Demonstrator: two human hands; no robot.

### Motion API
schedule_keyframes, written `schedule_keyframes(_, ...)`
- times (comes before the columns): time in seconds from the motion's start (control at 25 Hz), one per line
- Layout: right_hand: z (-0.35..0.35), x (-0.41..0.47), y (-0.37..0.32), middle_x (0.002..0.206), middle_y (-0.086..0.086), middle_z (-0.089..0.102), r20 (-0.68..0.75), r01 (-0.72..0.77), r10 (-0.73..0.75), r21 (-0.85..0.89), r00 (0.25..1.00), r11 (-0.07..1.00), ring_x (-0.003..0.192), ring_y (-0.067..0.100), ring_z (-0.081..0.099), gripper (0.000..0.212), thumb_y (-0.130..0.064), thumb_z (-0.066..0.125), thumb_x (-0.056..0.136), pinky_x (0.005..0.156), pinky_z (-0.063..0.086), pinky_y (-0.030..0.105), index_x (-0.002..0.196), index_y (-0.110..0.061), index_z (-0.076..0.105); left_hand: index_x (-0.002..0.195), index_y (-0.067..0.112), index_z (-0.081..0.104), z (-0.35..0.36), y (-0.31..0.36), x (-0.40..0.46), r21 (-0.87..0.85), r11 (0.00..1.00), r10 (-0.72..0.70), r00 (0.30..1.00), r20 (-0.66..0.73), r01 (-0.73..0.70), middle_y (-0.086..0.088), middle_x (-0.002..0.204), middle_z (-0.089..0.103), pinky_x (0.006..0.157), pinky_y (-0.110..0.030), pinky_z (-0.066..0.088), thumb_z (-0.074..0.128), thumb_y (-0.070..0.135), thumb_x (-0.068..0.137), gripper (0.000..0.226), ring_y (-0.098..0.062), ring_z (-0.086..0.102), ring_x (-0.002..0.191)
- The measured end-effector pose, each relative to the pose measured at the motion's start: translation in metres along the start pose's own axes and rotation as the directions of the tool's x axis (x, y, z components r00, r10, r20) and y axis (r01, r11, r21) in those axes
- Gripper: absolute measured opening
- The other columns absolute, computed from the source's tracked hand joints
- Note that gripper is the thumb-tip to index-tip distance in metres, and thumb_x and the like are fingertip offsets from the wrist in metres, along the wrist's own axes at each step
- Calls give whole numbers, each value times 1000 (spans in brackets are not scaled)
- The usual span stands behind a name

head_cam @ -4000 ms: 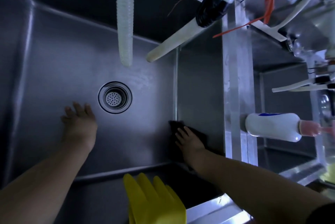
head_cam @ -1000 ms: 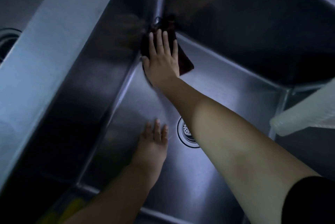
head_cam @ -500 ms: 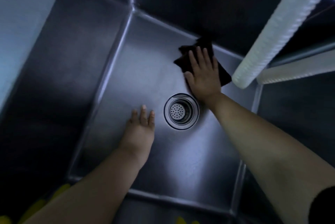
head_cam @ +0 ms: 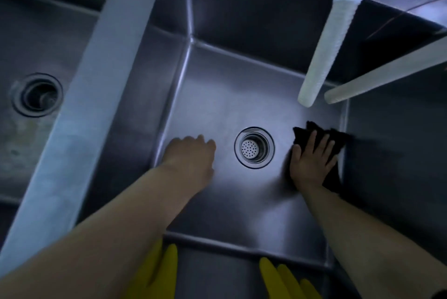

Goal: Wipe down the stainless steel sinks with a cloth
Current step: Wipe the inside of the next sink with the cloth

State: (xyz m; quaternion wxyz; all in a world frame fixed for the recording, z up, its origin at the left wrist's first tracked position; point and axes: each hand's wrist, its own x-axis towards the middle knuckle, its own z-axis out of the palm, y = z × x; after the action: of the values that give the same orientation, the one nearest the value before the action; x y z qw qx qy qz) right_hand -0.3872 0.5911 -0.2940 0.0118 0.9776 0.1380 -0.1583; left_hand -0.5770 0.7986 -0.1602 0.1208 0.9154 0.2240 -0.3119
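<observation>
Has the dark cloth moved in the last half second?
Yes. The dark cloth, under the right hand, went from behind the round drain strainer to its right side, by the sink's right wall.

Both forearms are showing bare from the lower frame edge up to the wrists, with no sleeves covering them. The left hand (head_cam: 191, 153) is wearing no glove, ring or band that can be seen. The right hand (head_cam: 310, 162) is likewise ungloved, its fingers showing no rings. A dark edge, possibly a sleeve hem, is appearing at the lower right corner on the right arm; its material cannot be determined.
</observation>
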Motion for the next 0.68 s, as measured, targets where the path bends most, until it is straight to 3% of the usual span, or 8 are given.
schedule_keyframes(0.08,-6,6,-14,159,14,-6,57,-60,58,40,997,997,146,29,-9,63,-45,26,99,116,-4,53,152,-22,3,113,18,55,-24,-22,-28,122,991,92,959,-268,-61,-2,102,63,73,-34,42,61,32,83,34,-28,62,92)
schedule_keyframes(0.12,-9,10,-23,158,14,-10,78,-48,44,43,996,998,145,29,-12,64,-44,27,99,115,-5,53,152,-23,-1,106,17,61,-33,-35,-41,200,977,149,918,-367,-79,-3,91,67,77,-37,45,68,28,75,33,-29,64,85)
schedule_keyframes(0.2,-13,16,-46,158,15,-12,98,34,-37,36,994,999,145,30,-13,64,-45,27,99,115,-6,53,152,-23,-4,98,12,69,-39,-60,-57,314,943,258,845,-469,-114,-6,84,71,97,-45,35,70,21,67,31,-32,65,94)
schedule_keyframes(0.32,-12,27,-91,158,17,-9,81,185,-185,11,979,983,145,33,-11,65,-47,25,98,114,-5,55,152,-23,-2,91,13,73,-41,-82,-68,342,932,281,837,-470,-121,-8,84,74,112,-46,18,67,24,71,23,-30,63,107)
schedule_keyframes(0.48,-5,31,-157,158,15,-9,90,400,-394,-73,915,914,145,33,-9,66,-49,27,96,114,-5,54,152,-27,-2,83,17,74,-38,-86,-64,295,944,283,829,-483,-150,-1,72,71,113,-41,21,58,29,72,22,-24,66,91)
schedule_keyframes(0.68,17,-8,-210,159,14,-1,80,678,-674,-138,734,722,146,33,-4,65,-51,28,94,114,-5,53,152,-29,6,82,21,74,-38,-86,-63,291,947,266,838,-477,-135,2,66,67,114,-37,18,55,33,72,24,-22,63,82)
